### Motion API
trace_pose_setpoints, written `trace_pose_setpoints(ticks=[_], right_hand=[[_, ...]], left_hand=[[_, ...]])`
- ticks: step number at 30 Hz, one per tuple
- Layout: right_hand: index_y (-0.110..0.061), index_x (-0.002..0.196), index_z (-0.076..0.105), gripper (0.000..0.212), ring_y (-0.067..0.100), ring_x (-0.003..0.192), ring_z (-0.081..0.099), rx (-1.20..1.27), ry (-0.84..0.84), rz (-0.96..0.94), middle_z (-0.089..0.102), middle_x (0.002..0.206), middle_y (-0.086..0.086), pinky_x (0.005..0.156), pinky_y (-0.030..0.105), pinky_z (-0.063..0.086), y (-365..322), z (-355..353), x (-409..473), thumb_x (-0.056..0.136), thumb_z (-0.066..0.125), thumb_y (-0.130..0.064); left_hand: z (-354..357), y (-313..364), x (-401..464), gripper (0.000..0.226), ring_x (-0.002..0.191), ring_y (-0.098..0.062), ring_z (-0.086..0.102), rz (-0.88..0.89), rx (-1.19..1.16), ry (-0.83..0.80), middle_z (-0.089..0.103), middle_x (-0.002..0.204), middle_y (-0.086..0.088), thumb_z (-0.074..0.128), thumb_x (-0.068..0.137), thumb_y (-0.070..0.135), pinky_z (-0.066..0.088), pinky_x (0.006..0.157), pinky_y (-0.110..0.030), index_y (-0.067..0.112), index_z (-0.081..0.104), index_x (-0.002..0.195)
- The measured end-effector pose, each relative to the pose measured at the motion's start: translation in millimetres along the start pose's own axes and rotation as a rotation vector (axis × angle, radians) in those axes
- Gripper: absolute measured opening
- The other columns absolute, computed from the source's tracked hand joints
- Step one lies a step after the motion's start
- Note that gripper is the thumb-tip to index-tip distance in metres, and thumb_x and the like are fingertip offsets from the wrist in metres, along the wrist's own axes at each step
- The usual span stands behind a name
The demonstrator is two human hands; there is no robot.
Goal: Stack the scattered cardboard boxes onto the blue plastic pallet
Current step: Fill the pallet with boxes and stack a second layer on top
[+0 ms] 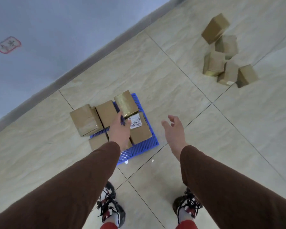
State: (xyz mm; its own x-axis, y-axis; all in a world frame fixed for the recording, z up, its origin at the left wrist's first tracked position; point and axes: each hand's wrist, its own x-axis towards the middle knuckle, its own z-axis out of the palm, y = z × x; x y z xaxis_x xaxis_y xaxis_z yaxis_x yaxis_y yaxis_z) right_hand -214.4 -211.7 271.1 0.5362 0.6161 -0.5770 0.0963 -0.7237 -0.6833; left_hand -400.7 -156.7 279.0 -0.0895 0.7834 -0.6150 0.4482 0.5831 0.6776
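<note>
The blue plastic pallet [139, 150] lies on the tiled floor just ahead of my feet. Several cardboard boxes stand on it: a shiny tape-wrapped box [126, 104] at the far corner, a box with a white label [139, 132], and plain ones [84, 119] [106, 113] [97, 142] on the left side. My left hand [119, 129] reaches over the pallet, fingertips at the near edge of the tape-wrapped box, not clasped around it. To the right of the pallet my right hand [172, 128] hovers with fingers spread and nothing in it. Several scattered boxes [214, 63] lie at the far right.
A grey wall [40, 38] with a dark baseboard runs diagonally behind the pallet, and a red-edged sticker [7, 45] is on it. Beige floor tiles [180, 90] stretch between the pallet and the scattered boxes. My shoes [110, 205] [186, 205] stand near the pallet's close corner.
</note>
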Motion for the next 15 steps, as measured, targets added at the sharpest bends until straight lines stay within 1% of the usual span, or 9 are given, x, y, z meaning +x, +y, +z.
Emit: trace_pose_setpoints(ticks=[2,3,5,6,7,9,10,13,15], right_hand=[[-0.021,0.135,0.057,0.043,0.016,0.125,0.051,0.026,0.005,0.017,0.057,0.139,-0.003,0.11,0.039,0.042,14,-40,15,0.093,0.063,-0.032],[-0.02,0.135,0.057,0.044,0.016,0.125,0.052,0.033,0.011,0.025,0.057,0.139,-0.002,0.11,0.039,0.042,21,-62,23,0.093,0.063,-0.031],[-0.019,0.136,0.057,0.045,0.016,0.127,0.051,0.041,0.016,0.035,0.057,0.139,-0.002,0.111,0.039,0.042,32,-108,38,0.093,0.062,-0.031],[-0.019,0.137,0.057,0.045,0.017,0.128,0.05,0.041,0.017,0.041,0.057,0.138,-0.003,0.111,0.039,0.041,36,-131,45,0.093,0.062,-0.031],[-0.02,0.137,0.056,0.045,0.017,0.129,0.049,0.041,0.02,0.045,0.056,0.138,-0.004,0.112,0.04,0.041,40,-155,53,0.094,0.061,-0.032],[-0.021,0.136,0.056,0.044,0.017,0.131,0.047,0.045,0.026,0.043,0.055,0.138,-0.005,0.113,0.042,0.04,43,-199,71,0.094,0.061,-0.033],[-0.02,0.136,0.056,0.044,0.017,0.132,0.047,0.044,0.032,0.038,0.055,0.138,-0.005,0.114,0.042,0.039,44,-219,80,0.094,0.061,-0.033],[-0.02,0.135,0.056,0.044,0.018,0.132,0.047,0.041,0.061,0.027,0.055,0.138,-0.005,0.113,0.043,0.04,42,-269,111,0.094,0.06,-0.035],[-0.021,0.136,0.056,0.044,0.016,0.131,0.048,0.067,0.082,0.032,0.055,0.138,-0.007,0.113,0.041,0.04,40,-294,131,0.094,0.06,-0.037]], left_hand=[[36,17,-9,0.053,0.13,-0.025,0.052,0.01,0.051,-0.025,0.05,0.149,-0.009,0.053,0.102,0.033,0.041,0.112,-0.043,0.034,0.036,0.153],[58,24,-14,0.053,0.133,-0.026,0.05,0.011,0.072,-0.023,0.048,0.151,-0.009,0.053,0.102,0.031,0.04,0.113,-0.042,0.032,0.037,0.152],[103,41,-25,0.052,0.126,-0.023,0.052,0.027,0.106,0.015,0.049,0.149,-0.007,0.054,0.101,0.027,0.042,0.106,-0.035,0.027,0.041,0.151],[125,50,-31,0.052,0.122,-0.023,0.054,0.031,0.127,0.023,0.051,0.147,-0.006,0.054,0.101,0.028,0.042,0.103,-0.033,0.026,0.042,0.151],[147,59,-39,0.052,0.124,-0.024,0.054,0.034,0.141,0.009,0.05,0.148,-0.004,0.054,0.101,0.029,0.042,0.105,-0.036,0.026,0.042,0.151],[189,77,-51,0.053,0.133,-0.031,0.051,0.038,0.14,-0.045,0.044,0.154,-0.001,0.054,0.101,0.033,0.041,0.112,-0.045,0.027,0.04,0.152],[207,87,-56,0.054,0.135,-0.031,0.05,0.044,0.14,-0.056,0.043,0.155,0.001,0.054,0.1,0.034,0.04,0.113,-0.046,0.027,0.039,0.152],[258,118,-65,0.054,0.142,-0.022,0.042,0.086,0.135,-0.064,0.044,0.155,0.001,0.056,0.1,0.032,0.033,0.117,-0.038,0.024,0.041,0.151],[289,140,-65,0.054,0.141,-0.022,0.042,0.099,0.133,-0.083,0.045,0.154,-0.002,0.057,0.1,0.031,0.033,0.117,-0.039,0.023,0.041,0.151]])
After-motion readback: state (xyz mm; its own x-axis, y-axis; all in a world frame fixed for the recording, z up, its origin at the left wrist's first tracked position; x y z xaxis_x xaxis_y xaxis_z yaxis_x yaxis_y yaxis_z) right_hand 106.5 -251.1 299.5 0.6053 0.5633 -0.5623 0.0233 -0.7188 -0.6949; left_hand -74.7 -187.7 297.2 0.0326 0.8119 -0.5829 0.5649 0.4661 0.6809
